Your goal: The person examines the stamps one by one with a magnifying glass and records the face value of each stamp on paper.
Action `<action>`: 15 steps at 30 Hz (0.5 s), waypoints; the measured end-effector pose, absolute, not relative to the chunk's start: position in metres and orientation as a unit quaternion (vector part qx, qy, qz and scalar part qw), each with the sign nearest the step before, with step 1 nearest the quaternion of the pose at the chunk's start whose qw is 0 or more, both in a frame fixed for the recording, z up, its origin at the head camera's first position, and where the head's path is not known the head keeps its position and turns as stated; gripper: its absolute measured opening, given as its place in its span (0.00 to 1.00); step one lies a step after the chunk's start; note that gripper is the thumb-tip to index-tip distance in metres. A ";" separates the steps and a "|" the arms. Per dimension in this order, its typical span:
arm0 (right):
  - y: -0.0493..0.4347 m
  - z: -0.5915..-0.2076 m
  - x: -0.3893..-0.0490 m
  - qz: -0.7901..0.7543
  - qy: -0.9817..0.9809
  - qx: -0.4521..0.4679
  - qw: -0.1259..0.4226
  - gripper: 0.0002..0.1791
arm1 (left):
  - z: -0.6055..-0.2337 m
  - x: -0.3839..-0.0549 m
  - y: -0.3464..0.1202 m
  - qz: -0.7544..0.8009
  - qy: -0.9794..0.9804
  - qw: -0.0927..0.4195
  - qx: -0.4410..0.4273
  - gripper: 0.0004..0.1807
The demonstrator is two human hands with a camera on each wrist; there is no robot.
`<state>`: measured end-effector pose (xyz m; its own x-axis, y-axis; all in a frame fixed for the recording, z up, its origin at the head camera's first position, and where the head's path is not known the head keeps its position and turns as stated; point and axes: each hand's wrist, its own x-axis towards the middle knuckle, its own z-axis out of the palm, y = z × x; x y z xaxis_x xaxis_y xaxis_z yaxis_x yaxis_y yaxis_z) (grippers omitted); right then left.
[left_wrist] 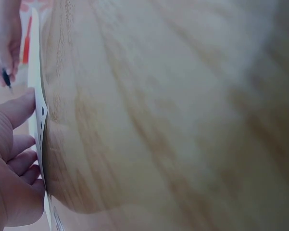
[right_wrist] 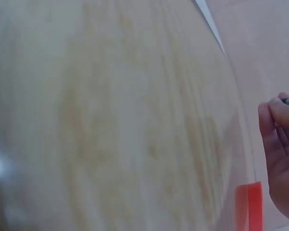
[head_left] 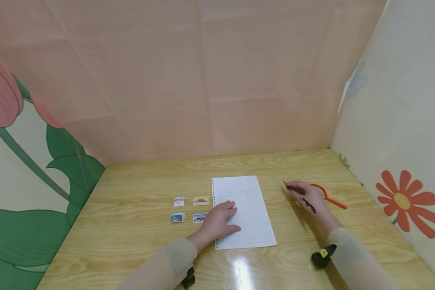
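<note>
A lined sheet of paper (head_left: pixel 253 225) with punched holes down its left side lies on the table, faint handwriting including "150" near its top. My left hand (head_left: pixel 219 221) rests on the sheet's left part, thumb and fingers spread apart. In the left wrist view, the left hand (left_wrist: pixel 14 163) lies along the holed edge, which lifts slightly. To the right of the sheet, my right hand (head_left: pixel 308 195) holds a black-tipped pen (head_left: pixel 306 202) above the table. The right wrist view shows the fingertips of the right hand (right_wrist: pixel 281 144) pinching the pen, mostly out of frame.
Several small stamp-like pictures (head_left: pixel 177 218) lie left of the sheet, one partly covered by the left hand. A red magnifying glass (head_left: pixel 335 202) lies beyond the right hand, its ring partly hidden. Behind the wooden table (head_left: pixel 130 225) stands a pinkish cloth-like backdrop (head_left: pixel 203 80).
</note>
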<state>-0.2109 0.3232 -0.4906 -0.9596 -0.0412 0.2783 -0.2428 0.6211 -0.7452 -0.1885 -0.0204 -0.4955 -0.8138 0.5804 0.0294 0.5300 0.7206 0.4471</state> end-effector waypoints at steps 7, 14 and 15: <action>0.328 -0.481 -0.210 0.562 -0.820 0.097 0.047 0.21 | -0.494 -0.188 -0.020 0.221 0.927 0.057 0.299 0.34; 0.333 -0.481 -0.213 0.618 -0.784 0.048 0.001 0.22 | -0.495 -0.188 -0.020 0.216 0.927 0.054 0.301 0.34; 0.334 -0.482 -0.213 0.614 -0.789 0.039 -0.007 0.23 | -0.495 -0.189 -0.020 0.216 0.927 0.054 0.301 0.34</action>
<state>-0.2128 0.3335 -0.4817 -0.9969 -0.0695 0.0365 -0.0525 0.2440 -0.9684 -0.1886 -0.0200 -0.4950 -0.8127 0.5819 0.0304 0.5356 0.7255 0.4321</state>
